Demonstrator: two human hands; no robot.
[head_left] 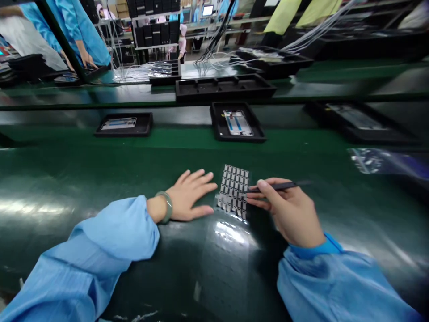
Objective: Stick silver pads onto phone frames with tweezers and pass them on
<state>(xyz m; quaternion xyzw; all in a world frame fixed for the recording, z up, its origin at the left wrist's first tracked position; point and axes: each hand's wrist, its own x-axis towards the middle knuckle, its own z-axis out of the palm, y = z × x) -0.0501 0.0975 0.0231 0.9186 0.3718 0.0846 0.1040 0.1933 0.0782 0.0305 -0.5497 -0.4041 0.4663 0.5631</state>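
A clear sheet bearing rows of small grey metal parts point(233, 188) lies on the dark green work surface point(161, 277), in the middle of the view. Just left of it, my left hand point(191, 196) rests flat with its fingers spread, holding nothing. On the right side my right hand point(291, 208) pinches a pair of dark tweezers point(276, 187). The tweezers' tips reach the right part of the sheet; whether a part is between them is too small to tell.
Beyond the hands stand black trays with phone frames, at the left point(144, 125), the centre point(241, 136) and the right point(362, 120). A plastic bag point(372, 162) lies at right. Behind, a raised shelf holds a long black tray point(224, 89) and cables. A person's hand point(85, 58) shows at upper left.
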